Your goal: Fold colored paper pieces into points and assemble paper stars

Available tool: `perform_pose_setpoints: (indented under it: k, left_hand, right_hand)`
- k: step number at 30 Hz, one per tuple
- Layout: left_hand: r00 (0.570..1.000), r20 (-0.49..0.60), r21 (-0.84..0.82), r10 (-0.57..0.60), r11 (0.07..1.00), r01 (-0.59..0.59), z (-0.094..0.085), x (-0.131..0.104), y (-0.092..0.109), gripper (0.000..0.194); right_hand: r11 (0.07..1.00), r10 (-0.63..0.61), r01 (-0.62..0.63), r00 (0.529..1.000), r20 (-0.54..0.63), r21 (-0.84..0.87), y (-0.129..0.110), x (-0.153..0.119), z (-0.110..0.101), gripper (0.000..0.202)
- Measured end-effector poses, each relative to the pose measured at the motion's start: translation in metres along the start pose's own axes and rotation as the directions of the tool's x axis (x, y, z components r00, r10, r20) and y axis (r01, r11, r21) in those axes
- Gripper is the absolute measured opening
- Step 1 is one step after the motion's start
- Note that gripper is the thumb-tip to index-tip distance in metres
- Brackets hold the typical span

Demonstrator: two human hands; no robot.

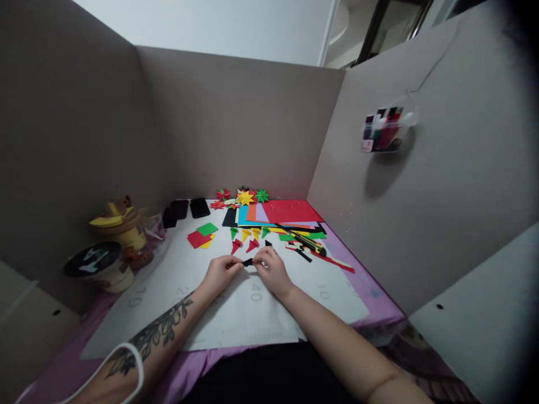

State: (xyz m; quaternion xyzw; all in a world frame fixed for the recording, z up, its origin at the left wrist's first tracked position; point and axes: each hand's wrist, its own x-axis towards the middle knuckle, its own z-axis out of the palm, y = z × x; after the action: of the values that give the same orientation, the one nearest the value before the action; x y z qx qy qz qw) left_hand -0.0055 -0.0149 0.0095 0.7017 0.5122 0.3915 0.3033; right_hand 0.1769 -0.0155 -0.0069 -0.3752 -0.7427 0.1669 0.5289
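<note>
Between my two hands a small piece of folded black paper (248, 262) is held just above the white sheet. My left hand (221, 275) pinches its left end, and my right hand (273, 270) pinches the other. Just beyond my fingers lie folded paper pieces: two red ones (252, 246), two yellow ones (255, 233) and two green ones (265, 232). A black folded piece (268, 243) shows partly behind my right hand. Left of these rest small paper squares, among them a red square (196, 239) and a green square (207, 229).
Coloured paper sheets (290, 211) are stacked at the back right, near a yellow-black utility knife (309, 243) and paper strips (343, 265). Finished paper stars (245, 197) stand behind. Lidded tubs (112, 278) line the left edge; a black phone-like object (199, 207) lies behind. Grey panels (240, 123) enclose the table.
</note>
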Motion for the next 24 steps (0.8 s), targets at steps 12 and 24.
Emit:
perform_pose_setpoints:
  k: [12,24]
  left_hand:
    - [0.994,0.012,-0.189,-0.105,0.976,0.105,0.001,0.000,0.004,0.019]
    - [0.976,0.171,-0.296,-0.134,0.938,0.180,0.005,0.000,0.000,0.029]
  right_hand:
    - [0.997,-0.013,0.018,0.998,0.060,-0.072,-0.005,-0.002,0.001,0.015]
    - [0.995,0.069,-0.060,0.991,0.112,-0.081,0.011,-0.005,0.006,0.015]
